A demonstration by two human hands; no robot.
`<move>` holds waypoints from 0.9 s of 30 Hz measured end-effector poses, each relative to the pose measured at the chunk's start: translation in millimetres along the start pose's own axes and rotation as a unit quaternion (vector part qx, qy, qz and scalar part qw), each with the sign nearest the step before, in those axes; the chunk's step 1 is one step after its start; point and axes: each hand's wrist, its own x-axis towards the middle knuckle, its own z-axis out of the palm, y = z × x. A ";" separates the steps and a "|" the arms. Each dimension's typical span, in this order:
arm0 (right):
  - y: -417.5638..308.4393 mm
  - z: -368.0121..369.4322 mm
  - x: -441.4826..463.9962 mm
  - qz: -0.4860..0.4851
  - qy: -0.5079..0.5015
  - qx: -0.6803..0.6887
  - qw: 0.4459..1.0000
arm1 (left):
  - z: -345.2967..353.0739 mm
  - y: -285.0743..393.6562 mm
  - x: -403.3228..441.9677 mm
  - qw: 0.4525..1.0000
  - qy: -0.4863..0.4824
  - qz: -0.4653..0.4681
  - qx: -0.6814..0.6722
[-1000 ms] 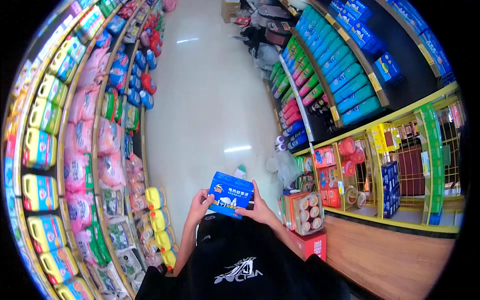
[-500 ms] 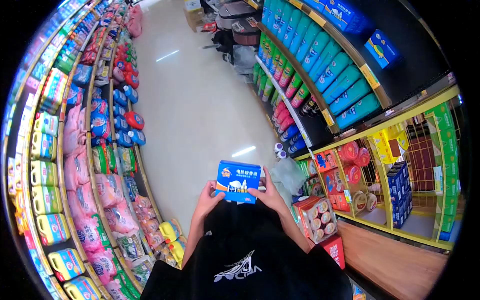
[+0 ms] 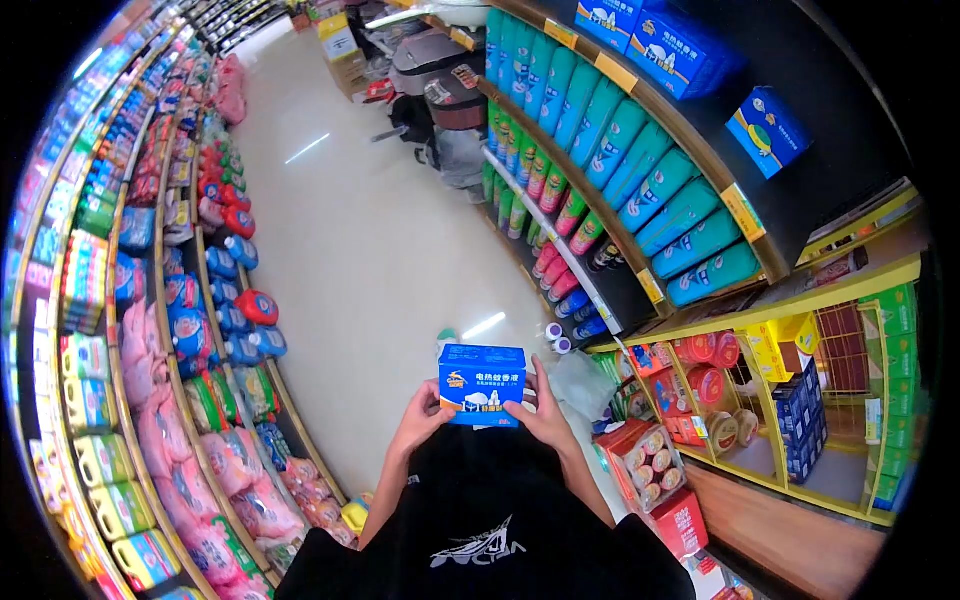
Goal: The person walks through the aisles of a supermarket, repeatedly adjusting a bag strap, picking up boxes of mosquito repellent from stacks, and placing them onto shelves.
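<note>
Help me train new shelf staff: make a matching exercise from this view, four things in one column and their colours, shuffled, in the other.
Things:
1. Box held between the left hand and right hand
2. Shirt on the person
3. Frame of the wire rack on the right
4. Long row of tall containers on the right-hand shelf

Colours:
A. Teal
B. Yellow
C. Deep blue
D. Black with a white print

Right pairs: 1-C, 2-D, 3-B, 4-A
</note>
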 end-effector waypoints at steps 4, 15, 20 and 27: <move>-29.6 2.7 40.7 -0.040 0.032 -0.009 0.999 | -15.2 54.7 57.4 0.998 -0.060 -0.033 -0.005; -173.0 7.1 140.2 -0.183 0.113 -0.262 0.941 | -47.8 178.2 204.1 0.972 -0.196 0.109 0.066; -224.3 -5.6 145.2 -0.220 0.231 -0.403 0.858 | -29.4 232.7 264.4 0.930 -0.282 0.185 0.146; -336.7 -51.2 152.8 -0.281 0.386 -0.245 0.844 | 82.2 377.2 364.2 0.828 -0.360 0.386 0.190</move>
